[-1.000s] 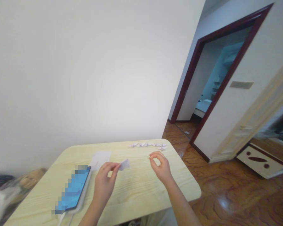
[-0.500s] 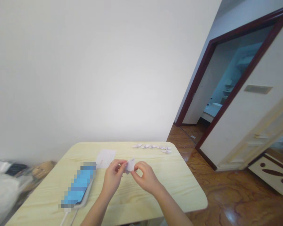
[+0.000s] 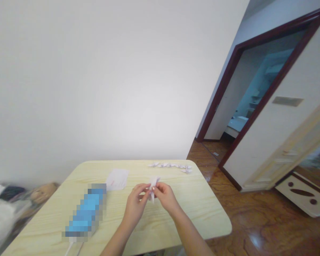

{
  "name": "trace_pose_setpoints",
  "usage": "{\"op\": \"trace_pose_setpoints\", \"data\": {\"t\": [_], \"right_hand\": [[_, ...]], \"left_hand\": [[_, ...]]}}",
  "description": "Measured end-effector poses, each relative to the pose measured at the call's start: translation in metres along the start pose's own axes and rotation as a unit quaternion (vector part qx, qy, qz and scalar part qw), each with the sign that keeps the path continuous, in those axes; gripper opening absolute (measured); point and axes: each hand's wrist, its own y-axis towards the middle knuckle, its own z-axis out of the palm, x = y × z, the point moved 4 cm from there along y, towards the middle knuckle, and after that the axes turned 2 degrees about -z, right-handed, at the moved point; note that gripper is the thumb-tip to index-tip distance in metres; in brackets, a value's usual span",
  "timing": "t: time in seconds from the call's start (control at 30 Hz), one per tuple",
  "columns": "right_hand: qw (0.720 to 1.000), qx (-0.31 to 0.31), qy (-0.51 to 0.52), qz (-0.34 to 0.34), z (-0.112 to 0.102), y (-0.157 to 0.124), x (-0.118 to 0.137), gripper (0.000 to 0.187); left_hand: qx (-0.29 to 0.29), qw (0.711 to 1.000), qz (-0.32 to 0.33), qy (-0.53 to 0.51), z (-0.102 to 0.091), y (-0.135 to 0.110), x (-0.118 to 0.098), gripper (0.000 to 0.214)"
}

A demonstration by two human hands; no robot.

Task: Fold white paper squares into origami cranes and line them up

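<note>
Head view: my left hand [image 3: 135,206] and right hand [image 3: 166,199] pinch a narrow folded white paper [image 3: 153,188] upright between their fingertips, now slimmer than the flatter piece held earlier. Both hands hang just above the pale, grained wooden surface [image 3: 192,209]. Small origami cranes [image 3: 170,165] line its far edge, past a loose paper sheet [image 3: 117,179] and a pixelated phone [image 3: 86,213].
</note>
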Motion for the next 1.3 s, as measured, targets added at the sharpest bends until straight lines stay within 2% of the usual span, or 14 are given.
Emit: {"op": "trace_pose_setpoints", "data": {"t": [0.17, 0.37, 0.53, 0.63, 0.7, 0.77, 0.83, 0.9, 1.0, 1.1, 1.3], "right_hand": [[0.999, 0.0, -0.05, -0.018, -0.002, -0.006, 0.0, 0.032], [0.991, 0.003, -0.123, -0.054, -0.002, -0.01, 0.003, 0.035], [0.989, 0.023, -0.142, -0.027, -0.001, -0.015, 0.003, 0.027], [0.981, 0.028, -0.189, -0.015, -0.008, -0.016, 0.012, 0.022], [0.968, 0.004, -0.246, -0.055, -0.015, -0.015, 0.025, 0.021], [0.939, -0.043, -0.316, -0.13, -0.023, -0.013, 0.043, 0.017], [0.92, -0.029, -0.345, -0.182, -0.025, -0.01, 0.054, 0.023], [0.913, 0.0, -0.357, -0.196, -0.023, -0.006, 0.058, 0.019], [0.92, 0.01, -0.356, -0.164, -0.022, -0.002, 0.054, 0.007], [0.942, 0.006, -0.313, -0.123, -0.022, 0.0, 0.048, 0.009], [0.965, 0.008, -0.249, -0.079, -0.021, 0.0, 0.043, 0.01]], "left_hand": [[0.004, 0.999, -0.031, 0.034, 0.002, 0.002, -0.001, 0.024], [0.003, 0.998, -0.03, 0.061, -0.001, 0.003, -0.003, 0.023], [0.016, 0.995, -0.035, 0.09, -0.002, 0.005, 0.001, 0.024], [0.028, 0.994, -0.054, 0.091, -0.004, 0.006, 0.004, 0.025], [0.041, 0.994, -0.071, 0.075, -0.003, 0.006, 0.005, 0.027], [0.061, 0.993, -0.085, 0.054, 0.0, 0.007, 0.005, 0.027], [0.084, 0.992, -0.091, 0.035, 0.003, 0.007, 0.005, 0.027], [0.099, 0.99, -0.093, 0.022, 0.006, 0.009, 0.004, 0.027], [0.118, 0.987, -0.108, 0.006, 0.007, 0.011, 0.006, 0.029], [0.148, 0.981, -0.124, -0.014, 0.007, 0.013, 0.005, 0.033], [0.177, 0.979, -0.09, 0.051, 0.007, 0.014, -0.005, 0.036]]}}
